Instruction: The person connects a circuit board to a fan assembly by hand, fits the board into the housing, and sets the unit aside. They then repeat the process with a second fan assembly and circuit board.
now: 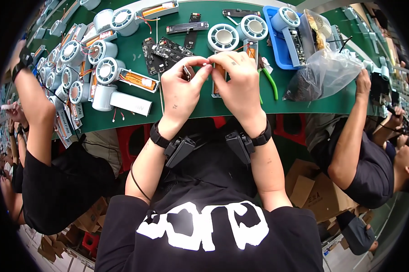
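Observation:
My left hand (181,93) and my right hand (240,88) meet fingertip to fingertip over the near part of the table. The left one is closed round a small dark circuit board (186,72), of which only an edge shows. Both thumbs and forefingers pinch together at a tiny white connector (205,64), mostly covered by the fingers. Beneath the right hand lies an open handle with an orange battery (216,86), largely hidden. Just beyond are two pale blue fan heads, a left one (223,37) and a right one (253,27).
Loose black circuit boards (168,52) lie beyond my left hand. Several fan units (107,70) crowd the left side. Green-handled pliers (269,84), a blue tray (277,50) and a clear plastic bag (322,77) are at right. Co-workers' arms flank both sides.

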Demonstrator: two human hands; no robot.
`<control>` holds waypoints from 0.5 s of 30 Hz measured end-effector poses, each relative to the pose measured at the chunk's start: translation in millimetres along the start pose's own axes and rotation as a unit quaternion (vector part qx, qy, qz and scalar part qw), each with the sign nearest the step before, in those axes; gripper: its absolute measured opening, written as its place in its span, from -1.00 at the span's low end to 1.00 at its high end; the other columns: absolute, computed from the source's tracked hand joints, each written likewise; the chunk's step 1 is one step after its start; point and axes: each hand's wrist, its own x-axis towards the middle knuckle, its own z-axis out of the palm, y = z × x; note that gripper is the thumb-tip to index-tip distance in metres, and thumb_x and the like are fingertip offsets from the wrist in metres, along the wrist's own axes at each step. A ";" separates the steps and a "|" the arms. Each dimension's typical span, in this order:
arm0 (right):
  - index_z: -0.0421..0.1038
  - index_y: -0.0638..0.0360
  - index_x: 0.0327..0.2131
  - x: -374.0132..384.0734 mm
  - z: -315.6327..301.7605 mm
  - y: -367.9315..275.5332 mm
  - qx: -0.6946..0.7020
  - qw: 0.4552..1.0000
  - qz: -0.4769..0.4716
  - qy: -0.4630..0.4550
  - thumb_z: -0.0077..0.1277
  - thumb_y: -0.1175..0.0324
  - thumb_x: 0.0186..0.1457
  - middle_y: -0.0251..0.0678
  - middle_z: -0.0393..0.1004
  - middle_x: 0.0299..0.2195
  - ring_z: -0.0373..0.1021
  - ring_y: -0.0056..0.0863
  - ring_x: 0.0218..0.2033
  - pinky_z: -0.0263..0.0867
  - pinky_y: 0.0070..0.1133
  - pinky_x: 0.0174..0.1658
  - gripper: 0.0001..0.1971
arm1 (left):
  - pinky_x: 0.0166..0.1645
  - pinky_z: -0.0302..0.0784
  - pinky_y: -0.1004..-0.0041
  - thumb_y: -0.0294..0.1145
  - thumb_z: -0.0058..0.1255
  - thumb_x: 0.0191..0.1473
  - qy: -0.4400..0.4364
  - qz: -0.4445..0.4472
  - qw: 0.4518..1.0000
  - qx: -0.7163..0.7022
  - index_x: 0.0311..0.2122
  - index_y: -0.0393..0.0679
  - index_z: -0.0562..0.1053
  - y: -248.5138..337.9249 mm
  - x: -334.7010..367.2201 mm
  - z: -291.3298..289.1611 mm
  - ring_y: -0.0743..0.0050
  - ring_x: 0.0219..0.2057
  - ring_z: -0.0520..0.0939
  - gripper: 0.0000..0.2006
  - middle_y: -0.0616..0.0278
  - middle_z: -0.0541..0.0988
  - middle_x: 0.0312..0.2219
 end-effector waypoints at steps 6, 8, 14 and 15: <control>0.59 0.10 -0.31 -4.9 4.1 10.6 0.048 0.999 -0.004 0.020 0.25 0.48 -0.03 -0.37 0.59 -0.34 0.48 -0.31 -0.27 0.33 -0.44 -0.16 -0.84 | -0.56 0.25 0.71 -0.46 0.26 0.14 -0.007 -0.088 0.991 -0.099 -0.15 -0.30 0.57 8.9 -3.5 0.3 0.89 -0.62 0.40 -0.80 0.39 0.58 -0.51; 0.57 0.06 -0.33 -4.5 4.2 11.9 0.054 0.998 -0.015 0.022 0.23 0.42 0.00 -0.39 0.57 -0.36 0.47 -0.33 -0.29 0.28 -0.41 -0.16 -0.89 | -0.57 0.23 0.71 -0.43 0.24 0.16 -0.011 -0.097 0.989 -0.107 -0.10 -0.30 0.55 8.7 -3.9 -1.5 0.87 -0.64 0.38 -0.76 0.40 0.56 -0.52; 0.60 0.17 -0.30 1.6 -1.3 7.4 0.111 0.993 0.024 0.018 0.26 0.53 0.02 -0.35 0.61 -0.38 0.43 -0.51 -0.47 0.31 -0.60 -0.39 -0.87 | -0.58 0.22 0.67 -0.35 0.09 0.27 -0.087 -0.208 0.941 -0.252 0.11 -0.30 0.41 7.5 -2.9 -16.3 0.80 -0.65 0.37 -0.63 0.41 0.46 -0.54; 0.60 0.18 -0.30 1.7 -1.7 6.9 0.123 0.991 0.044 0.016 0.25 0.53 0.03 -0.34 0.61 -0.38 0.42 -0.54 -0.49 0.29 -0.62 -0.42 -0.87 | -0.58 0.22 0.67 -0.35 0.09 0.27 -0.086 -0.208 0.941 -0.251 0.11 -0.30 0.41 6.0 -2.9 -17.7 0.80 -0.65 0.37 -0.63 0.41 0.46 -0.54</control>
